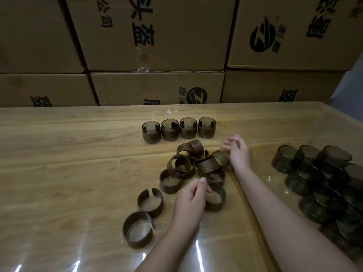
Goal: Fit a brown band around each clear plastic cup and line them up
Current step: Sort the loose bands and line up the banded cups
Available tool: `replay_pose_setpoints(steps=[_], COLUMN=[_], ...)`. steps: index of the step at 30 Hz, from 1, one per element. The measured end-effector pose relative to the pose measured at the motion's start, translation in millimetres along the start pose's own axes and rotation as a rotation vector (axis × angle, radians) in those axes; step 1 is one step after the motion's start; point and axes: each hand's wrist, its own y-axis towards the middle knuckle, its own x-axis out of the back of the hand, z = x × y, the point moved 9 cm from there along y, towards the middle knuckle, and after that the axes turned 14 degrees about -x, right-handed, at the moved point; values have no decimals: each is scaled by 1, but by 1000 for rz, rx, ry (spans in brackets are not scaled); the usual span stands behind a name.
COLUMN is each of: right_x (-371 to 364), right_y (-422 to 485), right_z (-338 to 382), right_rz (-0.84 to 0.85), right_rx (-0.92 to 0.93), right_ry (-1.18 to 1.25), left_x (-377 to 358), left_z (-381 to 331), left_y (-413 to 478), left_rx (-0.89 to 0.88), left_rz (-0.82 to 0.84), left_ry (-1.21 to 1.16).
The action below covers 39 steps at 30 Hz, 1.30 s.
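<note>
- Brown bands [208, 166] lie heaped in the middle of the desk [68, 154].
- My left hand [189, 201] pinches the rim of one band [215, 207] at the heap's near edge.
- My right hand [240, 152] hovers beyond the heap, loosely curled and holding nothing.
- Four banded cups [178, 129] stand in a row behind the heap; bare cups [324, 173] are piled at the right.

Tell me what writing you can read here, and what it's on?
"公司": upper middle cardboard box.
"头盔": same box, large print.
Round Z-like logo: upper right box and lower middle box; the small characters beside it are blurred.
Other large characters on the boxes are cut off or unclear.
Cups and bands: no text visible.
</note>
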Motion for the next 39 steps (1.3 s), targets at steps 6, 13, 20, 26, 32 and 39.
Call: replay_pose_setpoints(steps=[6,13,20,26,32,39], right_x=[16,24,73,94,91,88], right_y=[-34,-58,-58,-58,-57,-62], right_z=[-15,-24,-12,-16,-12,-7], right_rz=[-2,44,-347,-455,-480,-456], right_rx=[-1,77,155,80,121,207], right_ry=[-78,-175,-463,-621,-645,-630], left_x=[2,-4,-5,-7,-8,-3], left_z=[0,2,5,6,8,6], left_y=[-3,-7,-11,-10,-9,-8], left_rx=[-2,1,-18,-33,-30,-5], left_rz=[24,131,165,177,186,142], left_ry=[31,159,201,222,240,161])
